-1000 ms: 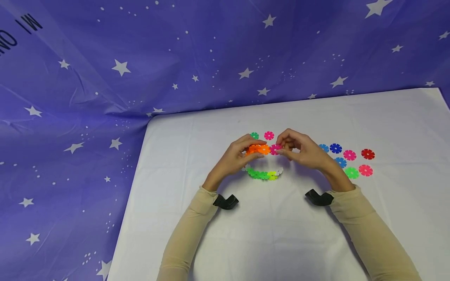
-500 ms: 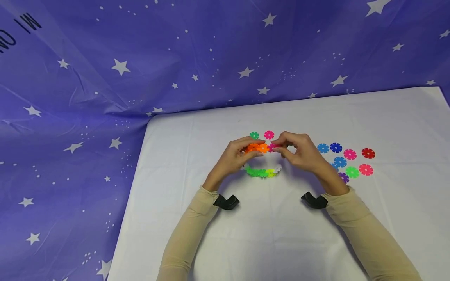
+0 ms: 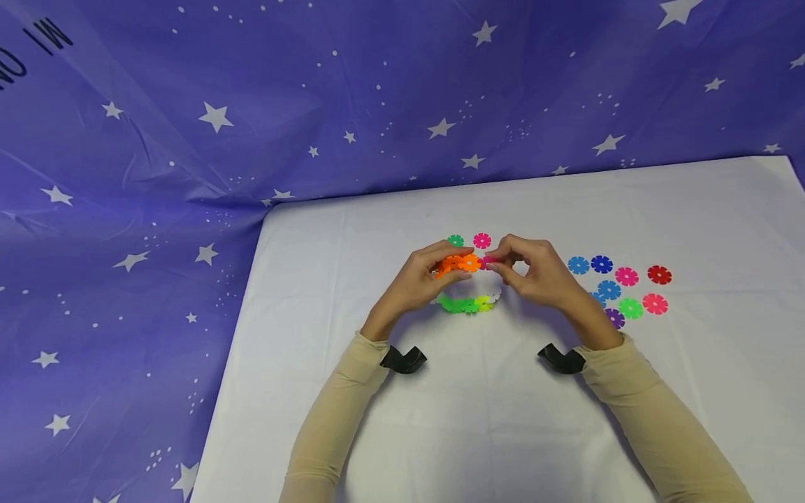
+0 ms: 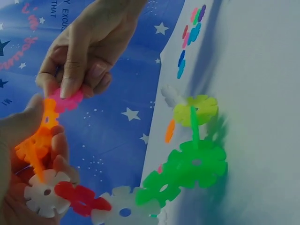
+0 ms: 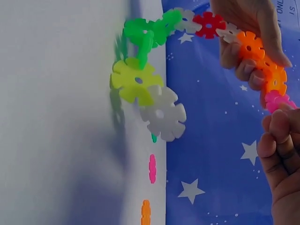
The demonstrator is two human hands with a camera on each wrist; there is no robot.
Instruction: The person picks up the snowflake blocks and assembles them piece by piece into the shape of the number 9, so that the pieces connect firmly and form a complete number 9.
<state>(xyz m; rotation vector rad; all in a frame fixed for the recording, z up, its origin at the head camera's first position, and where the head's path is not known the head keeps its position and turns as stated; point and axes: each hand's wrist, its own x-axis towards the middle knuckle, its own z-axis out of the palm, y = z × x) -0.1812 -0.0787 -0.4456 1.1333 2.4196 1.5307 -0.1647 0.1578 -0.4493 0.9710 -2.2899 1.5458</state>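
Observation:
My left hand point(image 3: 420, 283) grips the orange flower-shaped discs point(image 5: 274, 84) of a chain of slotted plastic connecting discs. From there the curved chain runs through a red disc point(image 5: 209, 25), white discs and green discs point(image 4: 197, 164) to a yellow disc point(image 5: 136, 80). A white disc point(image 5: 165, 115) forms its far end. The thumb and fingers of my right hand point(image 3: 534, 272) pinch a pink disc point(image 4: 69, 99), whose edge meets the last orange disc. The fingers partly cover the pink disc. In the wrist views the green and yellow part hangs close over the cloth.
Beyond the hands, a green disc point(image 3: 455, 240) and a pink disc point(image 3: 482, 240) lie on the white tablecloth point(image 3: 478, 433). Several loose discs lie to the right, among them a dark blue disc point(image 3: 602, 264) and a red disc point(image 3: 660, 274). A starry purple curtain point(image 3: 377, 98) hangs behind.
My right hand has moved slightly left, bringing the pink disc against the orange end and turning it more edge-on. The left hand stays nearly still. In the last half second little differs.

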